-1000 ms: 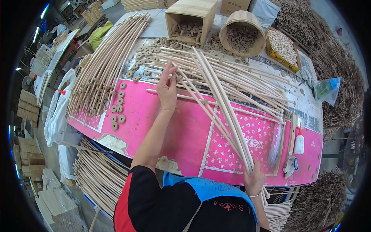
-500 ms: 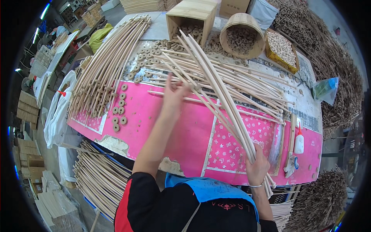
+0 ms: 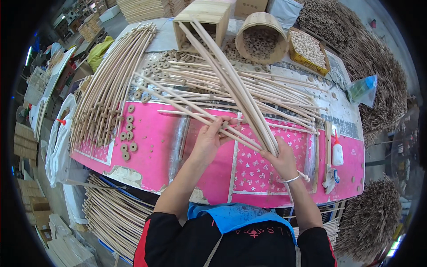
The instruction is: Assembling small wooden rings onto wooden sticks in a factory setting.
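Pink table: right hand grips rod bundle; left hand pinches one rod closed, best fed in parallel alongside.

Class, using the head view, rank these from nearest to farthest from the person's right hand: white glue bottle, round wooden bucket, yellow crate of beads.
1. white glue bottle, just to the right of the right hand.
2. round wooden bucket, far end, centre.
3. yellow crate, far right; close to the bucket's rank.

White glue bottle with red tip, upright near bench's right end. Cardboard box at far edge. Clear plastic bag, green and blue, far right. No signs or screens.
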A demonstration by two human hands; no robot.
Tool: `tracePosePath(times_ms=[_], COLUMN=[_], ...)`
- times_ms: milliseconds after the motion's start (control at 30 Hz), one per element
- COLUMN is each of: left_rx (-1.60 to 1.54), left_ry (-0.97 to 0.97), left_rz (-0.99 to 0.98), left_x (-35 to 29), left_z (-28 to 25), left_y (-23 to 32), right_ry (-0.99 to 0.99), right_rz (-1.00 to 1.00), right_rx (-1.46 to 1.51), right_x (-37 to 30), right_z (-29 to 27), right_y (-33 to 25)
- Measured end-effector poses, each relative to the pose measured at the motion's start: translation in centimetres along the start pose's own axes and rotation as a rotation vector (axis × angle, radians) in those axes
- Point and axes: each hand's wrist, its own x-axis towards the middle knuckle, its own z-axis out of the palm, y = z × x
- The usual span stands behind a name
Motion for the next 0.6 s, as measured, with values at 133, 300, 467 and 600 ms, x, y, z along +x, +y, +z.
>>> tracePosePath(times_ms=[133, 300, 467, 600], left_rx=[-0.015, -0.069, -0.133, 0.111], left_ry=[0.022, 0.088, 0.249, 0.132], left_rz=[0.051, 0.130, 0.166, -0.205], left_x=[-0.7, 0.2, 5.0, 4.9], left_z=[-1.0, -5.1, -3.7, -4.1], left_y=[0.1, 0.5, 0.4, -1.0], right_ry=[0.106, 0.403, 0.576, 0.522], right_rz=[0.008, 0.061, -0.022, 0.090], right_rx=[0.120, -0.266, -0.219, -0.170], right_x=[1.0, 0.8, -1.2, -4.3], right_z=[-2.0, -9.7, -12.3, -11.6], right_y=[0.1, -2.6, -2.6, -0.2])
